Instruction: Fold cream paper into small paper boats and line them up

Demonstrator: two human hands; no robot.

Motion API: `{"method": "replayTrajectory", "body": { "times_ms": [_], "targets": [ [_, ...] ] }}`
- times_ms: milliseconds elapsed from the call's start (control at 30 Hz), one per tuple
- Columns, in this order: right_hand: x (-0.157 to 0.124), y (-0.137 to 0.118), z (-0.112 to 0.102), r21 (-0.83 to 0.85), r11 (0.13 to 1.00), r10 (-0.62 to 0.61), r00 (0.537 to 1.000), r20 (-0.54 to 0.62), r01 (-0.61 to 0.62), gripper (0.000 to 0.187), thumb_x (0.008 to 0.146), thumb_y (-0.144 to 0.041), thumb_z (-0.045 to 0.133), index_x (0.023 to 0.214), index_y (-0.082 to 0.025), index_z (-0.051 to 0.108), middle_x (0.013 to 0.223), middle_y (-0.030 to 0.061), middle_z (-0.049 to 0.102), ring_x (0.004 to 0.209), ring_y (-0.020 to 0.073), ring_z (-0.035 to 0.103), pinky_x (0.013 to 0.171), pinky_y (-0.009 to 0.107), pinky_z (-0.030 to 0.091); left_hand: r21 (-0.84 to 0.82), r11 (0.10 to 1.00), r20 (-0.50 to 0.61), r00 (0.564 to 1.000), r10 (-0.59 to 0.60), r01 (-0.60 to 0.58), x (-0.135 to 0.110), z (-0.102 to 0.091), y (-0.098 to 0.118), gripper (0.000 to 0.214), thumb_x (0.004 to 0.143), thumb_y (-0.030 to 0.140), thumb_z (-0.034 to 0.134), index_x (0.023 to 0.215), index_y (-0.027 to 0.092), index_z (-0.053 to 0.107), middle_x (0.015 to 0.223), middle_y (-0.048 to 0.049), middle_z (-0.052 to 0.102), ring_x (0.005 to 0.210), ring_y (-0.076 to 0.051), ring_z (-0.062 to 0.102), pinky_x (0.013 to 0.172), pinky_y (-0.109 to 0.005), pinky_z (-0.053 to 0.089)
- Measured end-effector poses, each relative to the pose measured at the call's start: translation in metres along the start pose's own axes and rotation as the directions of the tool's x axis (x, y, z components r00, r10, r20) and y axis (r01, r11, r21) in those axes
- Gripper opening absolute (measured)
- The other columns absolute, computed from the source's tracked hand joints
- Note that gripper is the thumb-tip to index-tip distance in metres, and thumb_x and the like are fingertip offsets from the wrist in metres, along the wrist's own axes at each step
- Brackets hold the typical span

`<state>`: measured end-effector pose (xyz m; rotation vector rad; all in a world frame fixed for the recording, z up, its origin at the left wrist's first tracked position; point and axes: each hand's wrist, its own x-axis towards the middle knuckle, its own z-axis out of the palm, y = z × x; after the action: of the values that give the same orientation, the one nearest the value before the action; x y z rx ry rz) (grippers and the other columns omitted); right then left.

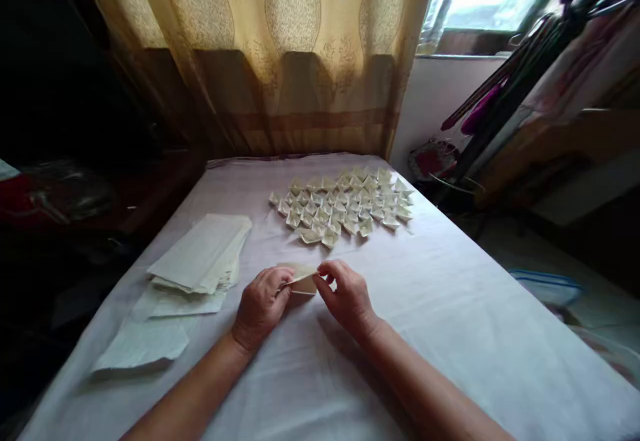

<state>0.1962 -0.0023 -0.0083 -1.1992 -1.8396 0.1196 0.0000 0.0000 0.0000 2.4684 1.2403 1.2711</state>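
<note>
Folded paper [303, 272] is pinched by the left hand [263, 302] and right hand [347, 296], fingers closed. Paper boats [345, 202] are grouped beyond it, sheets [197, 254] piled to its left.

The single head-worn view looks forward and down over the tabletop [450, 308] from its near side, close above the left hand [263, 302] and right hand [349, 298], reaching past both far corners to the curtain [300, 94].

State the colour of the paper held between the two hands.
The paper is pale cream; head view shows it best.
</note>
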Motion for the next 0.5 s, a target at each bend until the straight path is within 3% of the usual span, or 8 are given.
{"method": "replayTrajectory", "body": {
  "times_ms": [200, 367, 433, 500],
  "targets": [
    [0.001, -0.003, -0.001, 0.002, 1.000, -0.003, 1.000, 0.006, 0.003, 0.006, 0.086, -0.017, 0.055, 0.083, -0.022, 0.056, 0.071, -0.0014, 0.061, 0.058, 0.0116, 0.058, 0.060, 0.022, 0.045, 0.009, 1.000, 0.013, 1.000, 0.018, -0.019, -0.002, -0.003, -0.003, 0.014, 0.091, 0.013, 0.050, 0.096, 0.022, 0.060, 0.094, -0.0029, 0.073, 0.088, -0.018, 0.070, 0.081, -0.030, 0.057],
    [0.005, -0.008, -0.013, 0.006, 0.987, -0.160, 0.986, 0.051, 0.160, 0.013, 0.090, -0.015, 0.052, 0.091, -0.021, 0.064, 0.077, 0.0021, 0.065, 0.065, 0.0125, 0.061, 0.062, 0.022, 0.047, 0.206, 0.972, 0.001, 0.993, 0.115, -0.113, -0.002, -0.011, -0.003, 0.038, 0.093, 0.018, 0.054, 0.131, 0.023, 0.054, 0.131, -0.0120, 0.060, 0.118, -0.024, 0.059, 0.098, -0.039, 0.051],
    [0.006, -0.010, -0.020, -0.015, 0.965, -0.261, 0.963, 0.068, 0.262, 0.016, 0.093, -0.016, 0.050, 0.090, -0.022, 0.066, 0.081, 0.0036, 0.066, 0.070, 0.0136, 0.062, 0.065, 0.023, 0.049, 0.287, 0.943, 0.029, 0.985, 0.168, -0.169, -0.002, -0.020, 0.000, 0.035, 0.093, 0.018, 0.055, 0.126, 0.028, 0.059, 0.138, -0.0114, 0.054, 0.127, -0.028, 0.051, 0.100, -0.044, 0.048],
    [0.005, -0.012, -0.025, -0.033, 0.939, -0.340, 0.937, 0.079, 0.343, 0.018, 0.095, -0.016, 0.049, 0.088, -0.021, 0.066, 0.084, 0.0046, 0.068, 0.074, 0.0147, 0.062, 0.069, 0.025, 0.050, 0.327, 0.920, 0.059, 0.976, 0.209, -0.217, -0.003, -0.028, 0.004, 0.024, 0.093, 0.018, 0.055, 0.112, 0.028, 0.067, 0.131, -0.0097, 0.059, 0.124, -0.028, 0.052, 0.098, -0.045, 0.046]
  ]
}}
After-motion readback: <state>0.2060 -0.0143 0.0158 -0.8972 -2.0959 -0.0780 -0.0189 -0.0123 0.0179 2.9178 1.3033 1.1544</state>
